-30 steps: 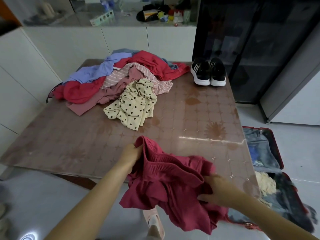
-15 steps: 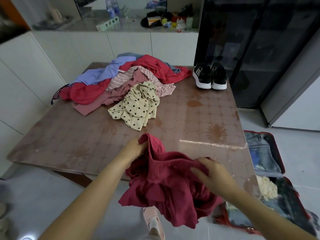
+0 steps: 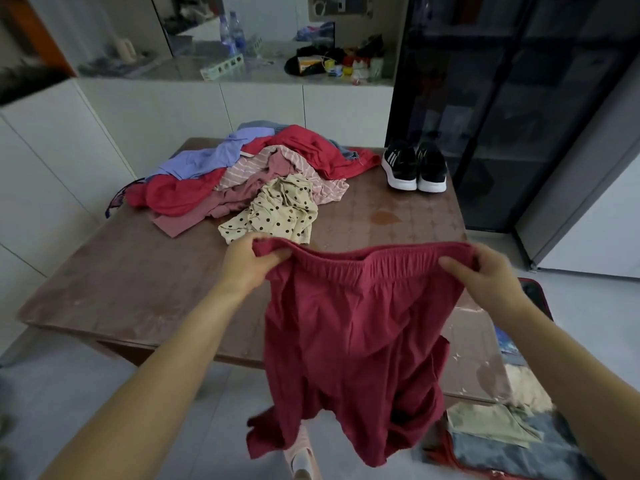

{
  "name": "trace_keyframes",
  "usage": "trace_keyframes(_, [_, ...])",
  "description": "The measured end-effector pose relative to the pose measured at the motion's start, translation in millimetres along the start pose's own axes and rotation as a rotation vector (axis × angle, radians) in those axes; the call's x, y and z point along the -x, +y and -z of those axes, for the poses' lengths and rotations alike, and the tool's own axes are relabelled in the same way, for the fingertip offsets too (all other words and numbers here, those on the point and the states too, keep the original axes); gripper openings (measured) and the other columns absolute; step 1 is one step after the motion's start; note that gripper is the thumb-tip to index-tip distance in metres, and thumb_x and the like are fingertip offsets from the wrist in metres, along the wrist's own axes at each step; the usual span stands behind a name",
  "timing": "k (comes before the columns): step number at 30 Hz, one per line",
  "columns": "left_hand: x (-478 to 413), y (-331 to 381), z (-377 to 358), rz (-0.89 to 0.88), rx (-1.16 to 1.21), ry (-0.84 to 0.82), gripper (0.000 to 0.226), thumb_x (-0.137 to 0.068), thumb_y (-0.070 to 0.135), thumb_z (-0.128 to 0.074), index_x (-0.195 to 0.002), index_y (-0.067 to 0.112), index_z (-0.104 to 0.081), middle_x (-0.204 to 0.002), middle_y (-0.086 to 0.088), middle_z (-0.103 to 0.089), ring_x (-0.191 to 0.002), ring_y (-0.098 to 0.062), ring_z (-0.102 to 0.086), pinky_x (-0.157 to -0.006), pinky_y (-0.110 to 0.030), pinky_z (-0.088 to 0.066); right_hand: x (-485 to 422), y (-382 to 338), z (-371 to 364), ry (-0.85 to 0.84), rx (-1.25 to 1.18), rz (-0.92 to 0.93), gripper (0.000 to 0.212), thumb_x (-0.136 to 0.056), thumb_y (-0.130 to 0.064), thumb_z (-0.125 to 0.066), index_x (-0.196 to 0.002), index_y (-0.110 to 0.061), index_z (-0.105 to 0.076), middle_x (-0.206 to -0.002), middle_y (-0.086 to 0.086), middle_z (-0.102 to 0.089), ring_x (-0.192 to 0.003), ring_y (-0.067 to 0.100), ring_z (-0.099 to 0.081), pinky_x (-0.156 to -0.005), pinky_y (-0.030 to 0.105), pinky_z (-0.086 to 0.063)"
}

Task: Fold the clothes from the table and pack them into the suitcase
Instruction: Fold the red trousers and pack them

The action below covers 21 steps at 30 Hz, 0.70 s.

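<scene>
I hold up dark red shorts (image 3: 353,334) by their elastic waistband above the table's near edge. My left hand (image 3: 247,265) pinches the waistband's left end and my right hand (image 3: 485,275) grips its right end, so the shorts hang spread out. On the brown table (image 3: 121,282) lies a pile of clothes (image 3: 242,174), with a cream polka-dot garment (image 3: 277,209) at its front. The open red suitcase (image 3: 502,434) lies on the floor at the lower right with folded clothes inside, partly hidden by my right arm.
A pair of black sneakers (image 3: 415,168) stands at the table's far right corner. A dark glass cabinet (image 3: 502,98) rises behind it. White cupboards and a cluttered counter (image 3: 277,71) run along the back. My foot in a pink slipper (image 3: 301,459) shows below the shorts.
The shorts were bunched up low in front of me. My hands moved apart and upward along the waistband, and the shorts now hang stretched out between them.
</scene>
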<state>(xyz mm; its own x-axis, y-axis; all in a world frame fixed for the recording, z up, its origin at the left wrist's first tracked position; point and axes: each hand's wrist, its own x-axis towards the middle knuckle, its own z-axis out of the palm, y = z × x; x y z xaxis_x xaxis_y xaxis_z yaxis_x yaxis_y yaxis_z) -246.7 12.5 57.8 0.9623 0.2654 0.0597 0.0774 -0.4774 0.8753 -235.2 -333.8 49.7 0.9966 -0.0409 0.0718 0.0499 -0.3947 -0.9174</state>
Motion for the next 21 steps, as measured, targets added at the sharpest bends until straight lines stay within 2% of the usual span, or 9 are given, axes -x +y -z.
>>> trace_keyframes(3, [4,10,9,-0.116,0.102,-0.006,0.021,-0.069,0.033,-0.078,-0.080,0.031,-0.060,-0.077,0.013,-0.064,-0.073,-0.005,-0.058,-0.074,-0.027,-0.048,-1,-12,6,-0.041,-0.104,0.100,0.026,-0.091,-0.001,-0.057,-0.094,-0.026,-0.064,-0.079,-0.013,-0.068,-0.075,-0.004,-0.062,-0.074,0.014,-0.052])
trace_keyframes(5, [12,23,9,-0.202,0.170,-0.079,0.017,-0.071,0.024,-0.075,-0.078,0.032,-0.062,-0.070,0.018,-0.067,-0.069,0.006,-0.058,-0.070,-0.013,-0.046,-2,-19,6,-0.095,-0.112,0.186,0.039,-0.092,0.000,-0.055,-0.088,-0.038,-0.065,-0.082,-0.014,-0.067,-0.081,0.004,-0.061,-0.079,0.019,-0.049])
trace_keyframes(7, [22,41,7,-0.267,0.299,-0.149,0.024,-0.080,-0.003,-0.066,-0.081,0.021,-0.059,-0.068,0.023,-0.067,-0.067,0.010,-0.058,-0.069,-0.007,-0.044,3,-40,3,-0.171,-0.237,0.261,0.018,-0.088,-0.021,-0.064,-0.086,-0.038,-0.068,-0.088,-0.010,-0.067,-0.088,0.014,-0.060,-0.085,0.033,-0.047])
trace_keyframes(8, [27,52,7,-0.311,0.354,-0.202,0.022,-0.080,-0.007,-0.063,-0.081,0.014,-0.058,-0.068,0.020,-0.067,-0.068,0.008,-0.059,-0.069,-0.008,-0.044,4,-50,0,-0.237,-0.324,0.287,0.005,-0.081,-0.037,-0.070,-0.087,-0.036,-0.069,-0.091,-0.008,-0.067,-0.092,0.019,-0.060,-0.088,0.038,-0.047])
trace_keyframes(9, [33,66,8,-0.361,0.388,-0.262,0.017,-0.078,-0.005,-0.063,-0.081,0.011,-0.059,-0.070,0.016,-0.067,-0.068,0.005,-0.059,-0.069,-0.010,-0.045,5,-61,-2,-0.289,-0.403,0.317,0.017,-0.075,-0.046,-0.074,-0.086,-0.034,-0.071,-0.095,-0.006,-0.067,-0.096,0.023,-0.059,-0.089,0.042,-0.046])
trace_keyframes(11, [44,91,7,-0.439,0.445,-0.385,0.016,-0.073,-0.003,-0.063,-0.079,0.012,-0.064,-0.071,0.010,-0.067,-0.068,0.000,-0.060,-0.065,-0.012,-0.047,10,-86,-10,-0.422,-0.499,0.413,0.020,-0.074,-0.045,-0.075,-0.088,-0.031,-0.073,-0.102,-0.002,-0.065,-0.102,0.028,-0.057,-0.093,0.046,-0.043])
trace_keyframes(15, [57,121,-4,-0.461,0.426,-0.551,0.024,-0.070,-0.008,-0.065,-0.084,0.010,-0.058,-0.068,0.015,-0.063,-0.060,0.004,-0.056,-0.056,-0.010,-0.045,20,-129,-31,-0.610,-0.609,0.531,0.019,-0.078,-0.036,-0.074,-0.092,-0.024,-0.075,-0.106,0.004,-0.058,-0.100,0.021,-0.056,-0.090,0.035,-0.046])
trace_keyframes(19, [57,128,-8,-0.385,0.412,-0.582,0.038,-0.076,-0.019,-0.060,-0.098,0.010,-0.052,-0.076,0.008,-0.060,-0.062,0.006,-0.058,-0.057,-0.009,-0.044,23,-133,-42,-0.563,-0.645,0.516,0.026,-0.073,-0.041,-0.076,-0.093,-0.024,-0.075,-0.113,0.006,-0.052,-0.112,0.024,-0.050,-0.098,0.039,-0.044])
trace_keyframes(21, [58,128,-8,-0.358,0.389,-0.636,0.036,-0.078,-0.018,-0.058,-0.101,0.009,-0.057,-0.075,0.009,-0.067,-0.069,0.005,-0.062,-0.062,-0.010,-0.046,23,-130,-41,-0.553,-0.603,0.487,0.026,-0.071,-0.041,-0.077,-0.092,-0.028,-0.074,-0.118,0.001,-0.052,-0.111,0.016,-0.054,-0.093,0.031,-0.046])
